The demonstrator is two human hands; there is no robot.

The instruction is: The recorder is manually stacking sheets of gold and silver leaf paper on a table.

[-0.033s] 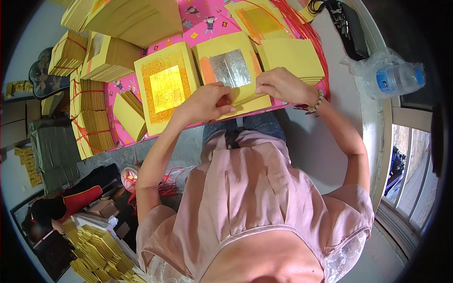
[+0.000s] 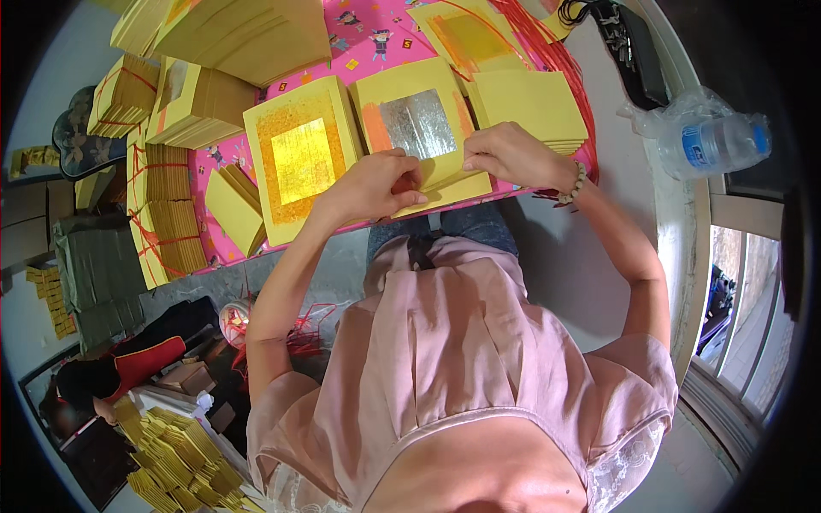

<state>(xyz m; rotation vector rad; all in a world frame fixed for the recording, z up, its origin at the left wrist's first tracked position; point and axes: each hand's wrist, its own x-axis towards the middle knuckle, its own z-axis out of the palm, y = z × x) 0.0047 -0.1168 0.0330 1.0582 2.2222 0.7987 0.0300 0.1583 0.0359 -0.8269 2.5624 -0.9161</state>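
At the near edge of the pink patterned bench, the left hand and right hand both pinch closed on the near edge of the yellow paper sheet with a silver foil square, topping a stack. Just left lies the yellow paper stack with a gold foil square. Further right sits a plain yellow paper stack; bundled yellow stacks fill the far left corner.

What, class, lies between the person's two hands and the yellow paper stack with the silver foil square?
Nothing visible does. The left hand and the right hand both already rest on the near edge of the silver-foil paper stack, fingers touching its top sheet. The gold-foil stack lies beside it to the left, not between.
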